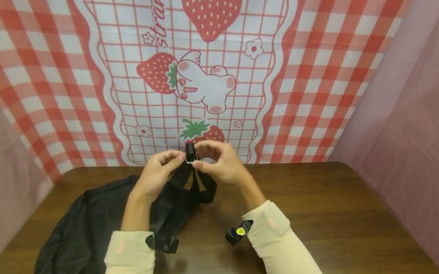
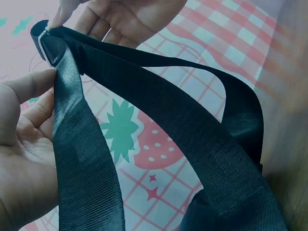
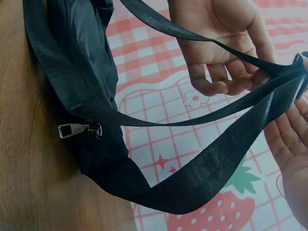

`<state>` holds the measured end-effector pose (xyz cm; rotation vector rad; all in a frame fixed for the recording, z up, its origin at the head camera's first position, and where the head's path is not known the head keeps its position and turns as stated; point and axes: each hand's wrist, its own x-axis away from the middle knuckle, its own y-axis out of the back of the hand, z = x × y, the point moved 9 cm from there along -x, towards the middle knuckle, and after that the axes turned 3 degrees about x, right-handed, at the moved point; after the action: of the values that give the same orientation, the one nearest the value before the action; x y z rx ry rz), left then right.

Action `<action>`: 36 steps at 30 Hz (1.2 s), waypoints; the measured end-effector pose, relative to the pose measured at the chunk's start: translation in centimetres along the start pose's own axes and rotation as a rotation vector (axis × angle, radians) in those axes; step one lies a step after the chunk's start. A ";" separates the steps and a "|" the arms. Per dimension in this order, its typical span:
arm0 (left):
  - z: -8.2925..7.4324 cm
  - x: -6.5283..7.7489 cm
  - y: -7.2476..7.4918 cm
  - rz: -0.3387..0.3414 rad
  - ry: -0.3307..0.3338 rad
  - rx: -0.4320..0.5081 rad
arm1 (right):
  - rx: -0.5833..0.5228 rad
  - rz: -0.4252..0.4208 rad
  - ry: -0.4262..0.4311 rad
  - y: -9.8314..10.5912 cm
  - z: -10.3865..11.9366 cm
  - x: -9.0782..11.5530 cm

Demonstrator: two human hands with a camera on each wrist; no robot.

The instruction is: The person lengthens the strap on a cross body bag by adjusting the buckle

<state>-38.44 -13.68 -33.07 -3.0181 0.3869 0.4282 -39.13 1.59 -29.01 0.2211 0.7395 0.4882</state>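
Note:
A black bag (image 1: 87,231) lies on the table at the left, with its black webbing strap (image 2: 159,101) raised from it. A metal slide buckle (image 2: 44,45) sits on the strap beside a short folded loop. My left hand (image 1: 154,174) pinches the strap's edge at one end of the buckle, between thumb and fingers. At the buckle's other end, my right hand (image 1: 222,161) pinches the strap and its folded loop. In the right wrist view, a zipper pull (image 3: 73,130) shows on the bag. The strap partly hides both hands' fingertips.
The brown wooden table (image 1: 338,232) extends right of the bag. Behind it hangs a red-and-white checked cloth (image 1: 337,26) with strawberry prints. Pink fabric (image 1: 423,121) borders the right side and the left. Each wrist wears a small black camera (image 1: 169,245).

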 end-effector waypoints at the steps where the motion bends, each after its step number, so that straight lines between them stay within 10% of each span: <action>1: 0.0 0.0 0.1 -0.004 0.002 -0.002 | -0.004 0.002 -0.001 -0.1 0.0 0.0; 9: 1.4 0.0 1.1 0.000 0.067 -0.136 | -0.030 -0.019 0.013 0.0 0.1 -0.4; 20: 0.2 -0.1 0.9 -0.029 -0.014 0.002 | -0.048 0.008 0.013 -0.9 0.0 -0.3; 29: 1.6 0.5 1.5 0.052 0.079 -0.194 | -0.049 -0.019 0.042 -0.5 0.1 -0.5; 36: 0.6 0.3 1.6 0.003 0.030 -0.170 | -0.032 0.001 -0.015 -1.0 -0.3 -0.3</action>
<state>-38.68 -15.20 -33.76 -3.1924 0.3760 0.4374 -39.13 0.54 -29.41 0.1953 0.7167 0.4985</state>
